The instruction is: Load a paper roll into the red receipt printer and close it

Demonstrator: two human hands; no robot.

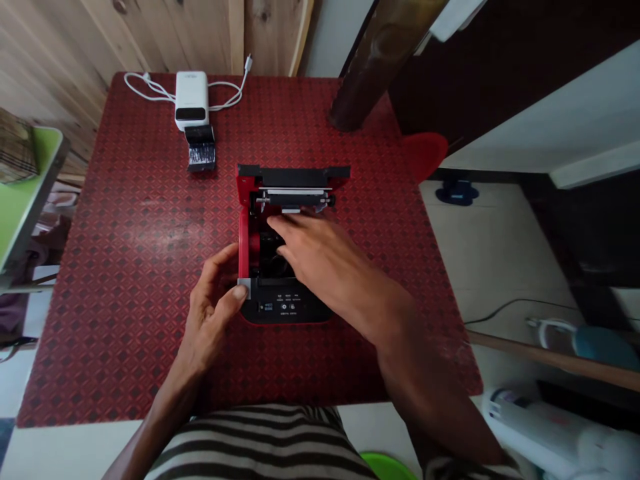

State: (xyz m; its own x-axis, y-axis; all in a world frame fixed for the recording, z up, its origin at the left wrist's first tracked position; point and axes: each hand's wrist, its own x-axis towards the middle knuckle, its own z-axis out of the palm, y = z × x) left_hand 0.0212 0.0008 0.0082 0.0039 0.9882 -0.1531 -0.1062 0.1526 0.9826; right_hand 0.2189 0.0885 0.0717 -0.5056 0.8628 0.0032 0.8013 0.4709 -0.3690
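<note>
A red and black receipt printer (280,303) sits in the middle of the table with its lid (294,176) swung open toward the far side. My left hand (215,303) grips the printer's near left corner, thumb pressed on its grey latch and fingers curled around the red side. My right hand (320,257) reaches over the open paper bay, fingers stretched flat and slightly spread, with nothing seen in them. The bay under my palm is mostly hidden.
The table (130,267) has a red patterned cover. A white power bank (191,99) with a white cable (145,87) lies at the far left, a small black item (201,150) beside it. A dark post (370,67) stands at the far right; a green stool (20,193) is left.
</note>
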